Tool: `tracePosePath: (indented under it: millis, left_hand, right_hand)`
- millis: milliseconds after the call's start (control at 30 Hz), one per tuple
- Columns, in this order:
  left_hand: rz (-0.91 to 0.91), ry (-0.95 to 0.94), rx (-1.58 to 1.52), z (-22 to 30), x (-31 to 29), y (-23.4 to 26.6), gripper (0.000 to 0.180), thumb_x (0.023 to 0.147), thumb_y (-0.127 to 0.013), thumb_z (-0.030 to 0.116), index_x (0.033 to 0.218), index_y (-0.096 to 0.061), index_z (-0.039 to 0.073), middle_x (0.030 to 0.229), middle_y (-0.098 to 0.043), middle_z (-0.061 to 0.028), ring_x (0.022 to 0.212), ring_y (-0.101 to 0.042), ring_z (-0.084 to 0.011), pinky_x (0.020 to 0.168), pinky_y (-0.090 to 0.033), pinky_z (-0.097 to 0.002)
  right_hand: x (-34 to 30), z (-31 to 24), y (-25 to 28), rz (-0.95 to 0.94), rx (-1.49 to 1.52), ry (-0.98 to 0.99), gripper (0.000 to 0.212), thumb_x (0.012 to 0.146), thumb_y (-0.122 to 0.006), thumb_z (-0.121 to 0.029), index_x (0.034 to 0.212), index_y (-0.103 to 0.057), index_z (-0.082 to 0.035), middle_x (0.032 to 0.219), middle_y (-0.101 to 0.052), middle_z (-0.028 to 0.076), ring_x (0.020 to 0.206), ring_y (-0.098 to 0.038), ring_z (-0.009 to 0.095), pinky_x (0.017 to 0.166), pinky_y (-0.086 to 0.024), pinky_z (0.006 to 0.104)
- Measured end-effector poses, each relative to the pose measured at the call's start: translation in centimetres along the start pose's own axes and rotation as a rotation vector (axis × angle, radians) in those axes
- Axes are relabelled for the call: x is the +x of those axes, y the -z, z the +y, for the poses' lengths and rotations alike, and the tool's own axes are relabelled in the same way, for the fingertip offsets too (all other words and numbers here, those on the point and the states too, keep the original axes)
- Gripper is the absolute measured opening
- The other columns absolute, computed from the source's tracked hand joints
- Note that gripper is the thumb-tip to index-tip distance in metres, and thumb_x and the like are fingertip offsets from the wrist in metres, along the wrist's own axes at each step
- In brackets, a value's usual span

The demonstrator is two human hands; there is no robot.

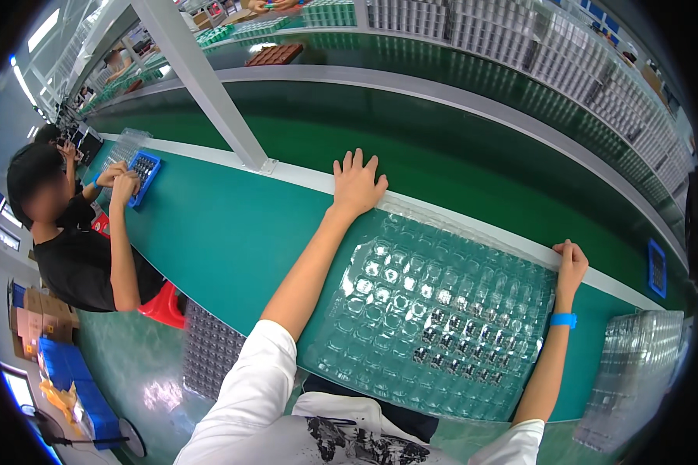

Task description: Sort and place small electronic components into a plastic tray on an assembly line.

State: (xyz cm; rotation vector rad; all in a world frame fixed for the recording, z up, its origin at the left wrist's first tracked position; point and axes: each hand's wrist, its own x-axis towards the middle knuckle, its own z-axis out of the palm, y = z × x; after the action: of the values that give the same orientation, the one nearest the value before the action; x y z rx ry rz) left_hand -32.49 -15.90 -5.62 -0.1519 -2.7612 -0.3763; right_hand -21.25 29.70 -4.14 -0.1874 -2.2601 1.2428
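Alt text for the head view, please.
A clear plastic tray, partly filled with small shiny parts, lies on a green bench; the wearer's spread left hand and right hand are near its far corners. At left, a co-worker works over a blue tray.

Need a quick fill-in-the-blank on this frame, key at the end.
Of left hand and right hand, the ____ has its fingers spread.
Small parts in the clear tray lie nearer the ____ forearm.
The co-worker has a tray with a ____ rim.
That person's shirt is ____.
Key: left; right; blue; black.
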Motion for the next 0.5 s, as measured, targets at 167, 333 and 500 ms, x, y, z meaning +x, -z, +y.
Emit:
tracePosePath:
  millis: [167, 333, 500]
  left_hand:
    - [-0.009, 0.001, 0.003, 0.01, -0.09, 0.21, 0.053, 0.085, -0.057, 0.036, 0.13, -0.054, 0.009, 0.141, -0.042, -0.0252, 0.133, -0.036, -0.0417, 0.109, -0.025, -0.0579]
    - [-0.004, -0.005, 0.007, -0.14, 0.07, 0.14, 0.053, 0.085, -0.057, 0.036, 0.13, -0.055, 0.009, 0.141, -0.042, -0.0249, 0.133, -0.036, -0.0415, 0.109, -0.025, -0.058]
    - [0.008, -0.005, 0.007, -0.23, 0.01, 0.08, 0.052, 0.085, -0.057, 0.036, 0.13, -0.055, 0.009, 0.14, -0.043, -0.0253, 0.133, -0.036, -0.042, 0.108, -0.026, -0.0583]
  right_hand:
    - [-0.15, 0.04, -0.3, 0.021, 0.024, 0.008, 0.034, 0.096, -0.053, -0.02, 0.074, -0.063, 0.005, 0.071, -0.064, 0.006, 0.068, -0.054, 0.011, 0.064, -0.042, 0.0264]
    - [-0.04, -0.16, -0.32, 0.022, 0.029, 0.008, 0.034, 0.096, -0.053, -0.019, 0.075, -0.064, 0.005, 0.073, -0.065, 0.007, 0.069, -0.056, 0.011, 0.065, -0.042, 0.0263]
    - [-0.08, -0.18, -0.29, 0.023, 0.018, -0.017, 0.033, 0.096, -0.054, -0.019, 0.076, -0.065, 0.005, 0.072, -0.065, 0.007, 0.068, -0.055, 0.011, 0.064, -0.042, 0.0263]
